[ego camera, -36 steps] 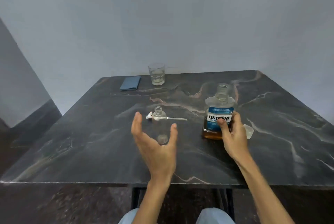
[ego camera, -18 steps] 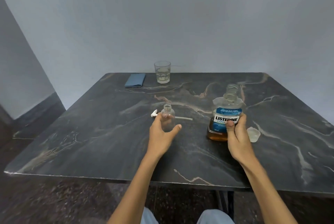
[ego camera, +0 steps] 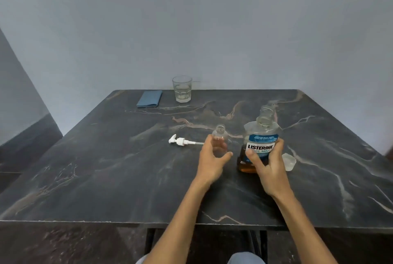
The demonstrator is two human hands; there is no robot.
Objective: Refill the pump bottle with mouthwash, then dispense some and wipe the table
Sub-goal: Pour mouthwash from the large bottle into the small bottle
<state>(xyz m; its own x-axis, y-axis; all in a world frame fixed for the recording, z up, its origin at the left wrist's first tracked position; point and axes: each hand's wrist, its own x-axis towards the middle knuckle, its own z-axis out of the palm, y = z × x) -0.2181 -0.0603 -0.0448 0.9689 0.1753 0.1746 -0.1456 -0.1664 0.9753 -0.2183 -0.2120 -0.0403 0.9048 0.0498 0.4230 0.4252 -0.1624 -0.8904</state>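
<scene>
A small clear pump bottle [ego camera: 220, 136] stands uncapped near the middle of the dark marble table [ego camera: 106, 168]. My left hand [ego camera: 212, 158] curls around its lower body. To its right stands the open mouthwash bottle [ego camera: 262, 136], blue label, amber liquid low inside. My right hand [ego camera: 266, 163] grips that bottle's front. The white pump head [ego camera: 180, 141] with its tube lies flat on the table to the left of the small bottle. The mouthwash's clear cap [ego camera: 289, 161] sits just right of my right hand.
A folded blue cloth [ego camera: 149, 98] lies at the table's far edge, with a drinking glass [ego camera: 182, 88] holding a little liquid beside it. A grey wall rises directly behind the table. The near table edge runs just in front of my knees.
My left hand reached forward from an open hover and closed around the small bottle. The view shifted so the objects sit further right. My right hand stayed on the mouthwash bottle.
</scene>
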